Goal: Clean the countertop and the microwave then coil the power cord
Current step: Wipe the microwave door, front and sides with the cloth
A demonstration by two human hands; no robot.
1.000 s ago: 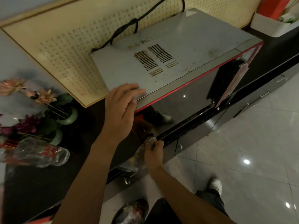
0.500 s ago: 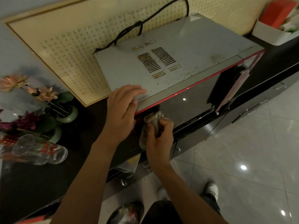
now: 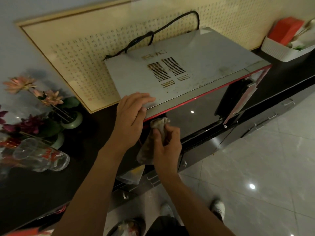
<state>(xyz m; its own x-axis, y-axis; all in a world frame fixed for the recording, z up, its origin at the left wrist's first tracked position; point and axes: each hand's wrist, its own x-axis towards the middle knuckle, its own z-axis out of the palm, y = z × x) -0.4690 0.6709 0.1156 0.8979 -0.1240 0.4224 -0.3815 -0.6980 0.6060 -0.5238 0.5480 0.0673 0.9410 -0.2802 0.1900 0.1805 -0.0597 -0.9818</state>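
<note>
- Microwave [image 3: 187, 72] sits on the dark countertop [image 3: 34, 193], filling the frame from centre out to 2 o'clock; I see its grey top with two banks of rust-stained vent slots, a red trim line along the front edge and a glossy dark door below that.
- My left hand [image 3: 131, 116] lies flat on the near-left corner of the top, fingers straight and together, pointing toward 3 o'clock.
- My right hand [image 3: 165, 143] is curled round a crumpled, stained cloth [image 3: 157, 126], whose upper end is pressed against the door just under the red trim.
- Power cord [image 3: 148, 38], black, loops up behind the microwave at 12 o'clock, against a pale framed board [image 3: 81, 53] printed with rows of small characters that leans on the wall.
- At 9 o'clock on the counter I see artificial flowers [image 3: 25, 84] in small green vases, and nearer me a clear glass jar [image 3: 40, 155] lying on its side.
- At 2 o'clock a white ribbed basket [image 3: 276, 50] holds a red-orange box and some other items I cannot make out.
- Below the counter edge run dark cabinet fronts [image 3: 265, 120] with metal handles.
- Floor [image 3: 255, 167] from 3 to 5 o'clock is glossy pale tile with ceiling lights reflected in it; my white shoes show at 6 o'clock.
</note>
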